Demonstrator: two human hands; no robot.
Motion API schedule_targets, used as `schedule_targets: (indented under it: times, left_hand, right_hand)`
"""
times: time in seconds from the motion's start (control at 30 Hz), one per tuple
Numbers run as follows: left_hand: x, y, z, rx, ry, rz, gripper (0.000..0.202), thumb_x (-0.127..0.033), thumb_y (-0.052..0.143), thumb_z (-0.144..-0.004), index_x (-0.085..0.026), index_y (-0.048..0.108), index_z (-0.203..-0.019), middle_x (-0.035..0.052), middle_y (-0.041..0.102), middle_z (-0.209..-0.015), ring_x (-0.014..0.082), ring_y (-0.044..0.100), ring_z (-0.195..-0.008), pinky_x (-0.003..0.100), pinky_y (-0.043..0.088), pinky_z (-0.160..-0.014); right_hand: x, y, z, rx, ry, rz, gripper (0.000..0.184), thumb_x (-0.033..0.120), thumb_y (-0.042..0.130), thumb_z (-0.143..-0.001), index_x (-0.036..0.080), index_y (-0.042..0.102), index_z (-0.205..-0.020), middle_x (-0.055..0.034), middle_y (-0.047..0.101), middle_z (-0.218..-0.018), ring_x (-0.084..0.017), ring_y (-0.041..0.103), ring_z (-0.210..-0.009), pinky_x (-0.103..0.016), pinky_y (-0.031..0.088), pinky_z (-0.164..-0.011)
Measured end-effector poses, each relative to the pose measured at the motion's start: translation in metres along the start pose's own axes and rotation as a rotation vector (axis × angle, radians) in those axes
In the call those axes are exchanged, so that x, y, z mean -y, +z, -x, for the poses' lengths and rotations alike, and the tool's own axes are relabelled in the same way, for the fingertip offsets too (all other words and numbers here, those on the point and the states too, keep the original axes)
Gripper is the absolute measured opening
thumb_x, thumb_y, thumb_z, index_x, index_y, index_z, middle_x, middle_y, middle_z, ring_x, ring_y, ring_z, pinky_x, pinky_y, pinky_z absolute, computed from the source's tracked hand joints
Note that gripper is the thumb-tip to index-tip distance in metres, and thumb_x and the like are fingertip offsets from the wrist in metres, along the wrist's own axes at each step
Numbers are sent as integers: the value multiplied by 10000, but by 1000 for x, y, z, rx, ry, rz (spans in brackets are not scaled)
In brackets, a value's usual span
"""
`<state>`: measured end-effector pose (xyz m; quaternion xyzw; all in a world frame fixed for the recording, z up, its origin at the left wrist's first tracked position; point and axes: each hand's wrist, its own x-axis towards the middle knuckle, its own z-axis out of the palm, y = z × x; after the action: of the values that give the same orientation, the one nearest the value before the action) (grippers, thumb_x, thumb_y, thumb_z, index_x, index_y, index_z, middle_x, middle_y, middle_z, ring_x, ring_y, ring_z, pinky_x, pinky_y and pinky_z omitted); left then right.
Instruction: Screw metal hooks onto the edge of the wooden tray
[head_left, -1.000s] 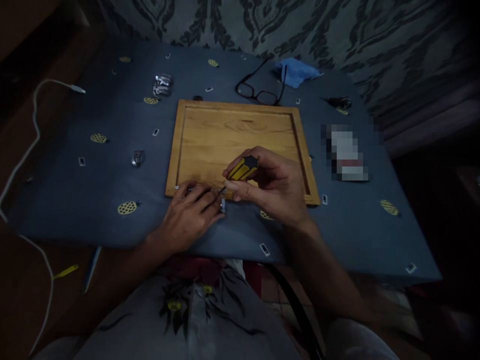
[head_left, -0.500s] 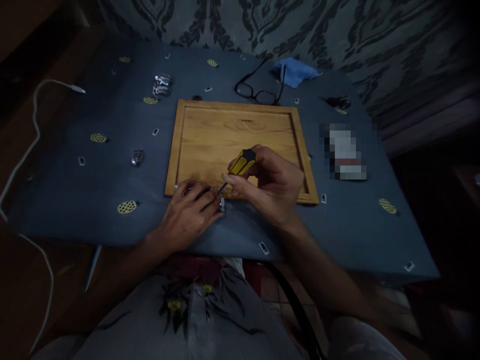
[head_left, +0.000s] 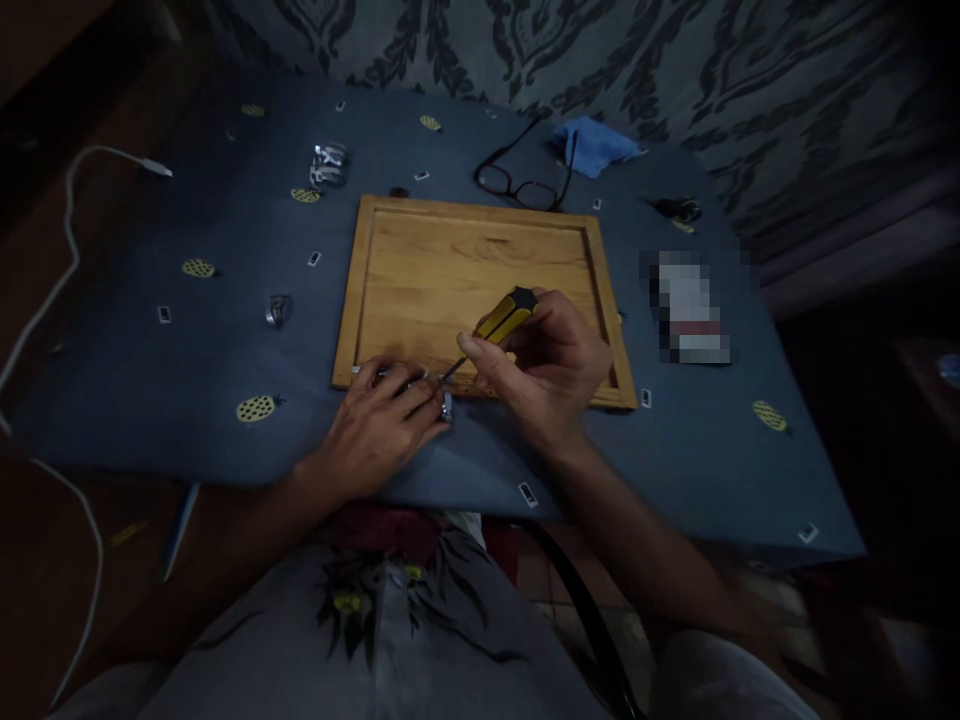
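A framed wooden panel [head_left: 480,260], like a small cabinet door, lies flat on the cloth-covered table. My left hand [head_left: 379,425] rests on its near edge, fingers curled over a silver metal hinge [head_left: 447,406] that is mostly hidden under them. Between thumb and fingers, my right hand [head_left: 559,365] grips the yellow-and-black handle of a screwdriver [head_left: 504,316]. The screwdriver slants down to the left, with its tip beside my left fingertips at the hinge. Whether the tip sits in a screw is too small to tell.
On the table's left side lie a small metal part [head_left: 277,309] and shiny metal hinges [head_left: 328,164]. Eyeglasses [head_left: 532,192] and a blue cloth [head_left: 596,145] lie behind the panel. To the right are a blurred pale object [head_left: 690,308] and a dark item [head_left: 677,209]. A white cable [head_left: 71,235] hangs left.
The screwdriver's handle has tilted lower and to the right, with my right hand shifting slightly with it. My left hand stays at the panel's near edge.
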<state>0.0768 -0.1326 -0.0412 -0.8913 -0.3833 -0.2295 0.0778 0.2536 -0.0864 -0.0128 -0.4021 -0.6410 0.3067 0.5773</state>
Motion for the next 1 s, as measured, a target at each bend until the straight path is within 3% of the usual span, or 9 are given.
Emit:
schedule_targets:
  times: [0.3,0.5,0.73,1.0]
  left_hand:
    - [0,3,0,-17,-3,-14,192,-297,618,-1027,-176,737,-1118,40,795,-1123,226,693,-1063,429,488,-978]
    - [0,1,0,-28,6,-8,211,-292,652,-1009,-146,719,-1145,27,793,-1120,217,694,-1040,417,489,-967]
    - [0,2,-1,-32,5,-10,193,-297,635,-1019,-157,728,-1114,31,796,-1111,222,691,-1060,428,490,-976]
    - [0,2,-1,-50,17,-7,203,-291,650,-1008,-124,720,-1099,26,792,-1107,233,698,-1051,433,493,-957]
  right_hand:
    - [-10,4,0,-74,-318,43,356,328,872,-805,252,527,-758,78,512,-654,-89,475,-489,-259,384,-449]
    - [3,-5,-5,-200,-218,57,281,363,792,-872,245,551,-791,66,604,-714,-78,529,-461,-235,431,-403]
    - [1,-5,-6,-22,-158,69,349,313,835,-843,255,501,-762,89,491,-603,-88,507,-453,-258,404,-430]
    - [-2,-3,-5,27,-164,42,361,362,843,-843,266,502,-775,85,477,-617,-92,506,-462,-281,395,-448]
